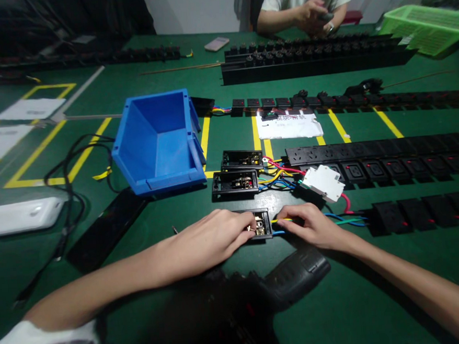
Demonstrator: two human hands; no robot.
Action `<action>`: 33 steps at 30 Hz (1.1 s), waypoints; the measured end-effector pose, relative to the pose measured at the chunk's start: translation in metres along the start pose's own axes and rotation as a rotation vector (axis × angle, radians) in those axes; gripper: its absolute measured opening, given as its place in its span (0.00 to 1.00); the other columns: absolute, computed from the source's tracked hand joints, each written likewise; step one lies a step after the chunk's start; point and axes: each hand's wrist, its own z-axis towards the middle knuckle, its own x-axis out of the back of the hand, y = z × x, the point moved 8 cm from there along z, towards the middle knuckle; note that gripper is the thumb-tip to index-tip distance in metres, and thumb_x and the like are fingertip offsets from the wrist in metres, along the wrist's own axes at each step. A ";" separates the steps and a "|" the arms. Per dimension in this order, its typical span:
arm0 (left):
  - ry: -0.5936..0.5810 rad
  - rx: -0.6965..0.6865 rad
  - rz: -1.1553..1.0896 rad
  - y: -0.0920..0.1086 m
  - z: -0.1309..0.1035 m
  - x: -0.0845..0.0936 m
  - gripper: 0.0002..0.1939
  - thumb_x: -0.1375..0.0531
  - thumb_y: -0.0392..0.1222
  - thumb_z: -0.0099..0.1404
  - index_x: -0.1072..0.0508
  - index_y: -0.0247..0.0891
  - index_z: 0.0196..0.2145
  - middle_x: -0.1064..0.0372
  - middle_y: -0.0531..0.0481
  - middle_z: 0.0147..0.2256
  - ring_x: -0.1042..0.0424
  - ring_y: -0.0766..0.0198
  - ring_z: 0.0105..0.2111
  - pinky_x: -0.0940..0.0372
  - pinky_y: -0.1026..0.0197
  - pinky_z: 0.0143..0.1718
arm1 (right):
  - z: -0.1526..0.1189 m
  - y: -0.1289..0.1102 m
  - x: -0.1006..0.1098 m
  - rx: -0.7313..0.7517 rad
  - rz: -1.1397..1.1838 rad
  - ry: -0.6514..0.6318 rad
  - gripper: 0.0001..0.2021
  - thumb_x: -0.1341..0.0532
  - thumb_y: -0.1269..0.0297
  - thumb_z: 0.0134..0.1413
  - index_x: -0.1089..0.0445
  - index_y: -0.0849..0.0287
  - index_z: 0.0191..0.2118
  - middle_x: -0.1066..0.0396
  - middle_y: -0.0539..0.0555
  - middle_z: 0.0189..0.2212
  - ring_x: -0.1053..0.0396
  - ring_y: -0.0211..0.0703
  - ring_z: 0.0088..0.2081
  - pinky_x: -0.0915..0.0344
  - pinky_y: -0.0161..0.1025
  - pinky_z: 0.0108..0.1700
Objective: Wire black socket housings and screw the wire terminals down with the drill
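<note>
My left hand [221, 233] lies over a small black open housing [265, 232] with brass contacts inside. Its thumb and index finger pinch a small brass-coloured part [249, 228] at the housing's left side. Just right of the housing, my right hand [314, 223] pinches a yellow wire [275, 221] between thumb and fingertips. A blue wire [279, 233] runs below it into the same housing. Blue and green wires [346, 219] lead on from behind my right hand to a black socket strip [390, 218]. Two more black housings [236, 183] with wires sit just beyond.
A blue bin [173, 149] stands left of centre. A white circuit breaker [322, 183] rests among the wires. Near me lies a dark power tool [299, 274]. Phones [104, 233] and cables [66, 173] are at left. Across the table sits another person [304, 9] beside a green basket [424, 27].
</note>
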 end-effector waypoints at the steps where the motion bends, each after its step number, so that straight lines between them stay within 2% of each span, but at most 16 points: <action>1: 0.014 -0.003 -0.004 -0.001 0.000 0.002 0.13 0.53 0.44 0.74 0.32 0.38 0.41 0.30 0.50 0.35 0.30 0.63 0.34 0.40 0.62 0.35 | 0.000 0.000 0.000 0.000 0.006 0.000 0.15 0.46 0.55 0.64 0.29 0.62 0.37 0.31 0.51 0.30 0.37 0.33 0.32 0.44 0.32 0.37; 6: 0.083 0.027 0.162 -0.009 0.000 0.009 0.13 0.55 0.44 0.75 0.34 0.38 0.39 0.34 0.50 0.32 0.33 0.63 0.31 0.43 0.62 0.32 | 0.000 -0.001 0.001 0.000 0.040 -0.002 0.15 0.46 0.55 0.64 0.30 0.62 0.37 0.31 0.51 0.31 0.37 0.33 0.32 0.43 0.31 0.37; 11: 0.063 0.004 0.289 -0.007 0.001 0.003 0.15 0.57 0.43 0.75 0.35 0.37 0.36 0.37 0.49 0.30 0.36 0.63 0.30 0.44 0.61 0.31 | -0.001 0.000 0.001 -0.007 0.062 -0.002 0.15 0.46 0.55 0.64 0.29 0.62 0.37 0.31 0.51 0.31 0.36 0.33 0.33 0.43 0.31 0.37; 21: 0.054 0.014 0.096 -0.007 -0.004 -0.001 0.15 0.54 0.44 0.74 0.31 0.36 0.41 0.35 0.47 0.35 0.33 0.62 0.36 0.37 0.60 0.40 | -0.001 -0.004 0.004 0.007 0.109 0.002 0.15 0.45 0.56 0.64 0.30 0.64 0.36 0.31 0.52 0.31 0.36 0.34 0.33 0.42 0.31 0.37; 26: 0.072 -0.010 -0.009 -0.007 -0.001 -0.002 0.14 0.53 0.45 0.74 0.31 0.38 0.44 0.34 0.48 0.37 0.33 0.62 0.38 0.37 0.60 0.43 | -0.002 -0.005 0.002 0.018 0.098 0.007 0.15 0.45 0.57 0.64 0.30 0.65 0.35 0.31 0.53 0.30 0.36 0.34 0.32 0.42 0.30 0.35; 33: 0.140 -0.059 -0.107 -0.006 0.004 -0.001 0.11 0.51 0.44 0.73 0.31 0.40 0.44 0.34 0.49 0.38 0.32 0.63 0.38 0.37 0.61 0.42 | -0.004 -0.014 0.010 0.113 0.152 0.058 0.12 0.45 0.61 0.65 0.31 0.64 0.34 0.31 0.52 0.29 0.37 0.31 0.31 0.42 0.28 0.34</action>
